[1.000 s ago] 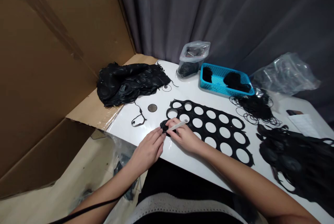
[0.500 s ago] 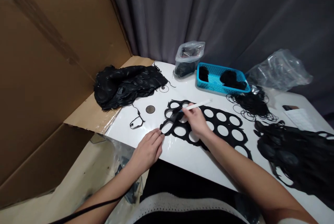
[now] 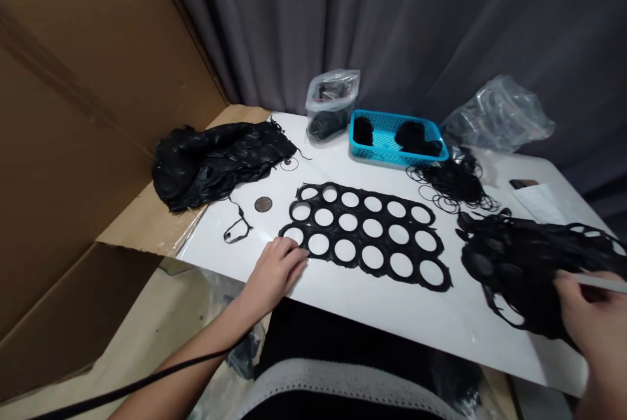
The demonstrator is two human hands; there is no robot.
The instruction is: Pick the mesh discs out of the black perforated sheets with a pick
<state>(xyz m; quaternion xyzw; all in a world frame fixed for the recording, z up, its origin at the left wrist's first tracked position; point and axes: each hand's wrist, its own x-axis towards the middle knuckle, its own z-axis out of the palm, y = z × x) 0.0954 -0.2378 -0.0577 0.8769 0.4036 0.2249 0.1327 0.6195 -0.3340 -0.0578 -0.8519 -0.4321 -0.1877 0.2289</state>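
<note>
A black rubbery sheet [image 3: 360,232] with rows of round holes lies flat on the white table. My left hand [image 3: 277,266] rests on its front left corner, fingers lying down on the edge and the table. On the far right, my right hand [image 3: 592,315] is closed round a white pen-like stick [image 3: 600,283]. That hand is at a heap of black rubbery sheets [image 3: 519,270], its fingertips over the heap; whether they also grip a sheet I cannot tell.
A second black heap [image 3: 215,162] lies at the left by a cardboard box [image 3: 88,80]. Behind stand a bagged container [image 3: 330,113] and a blue basket [image 3: 386,157] with black rings. Loose black rings [image 3: 455,181], a plastic bag [image 3: 499,116] and a dark disc [image 3: 263,204] are also there.
My right hand, with the white stick, has moved from the holed sheet to the right-hand heap. The sheet's left end, folded over before, now lies flat. The view has shifted right.
</note>
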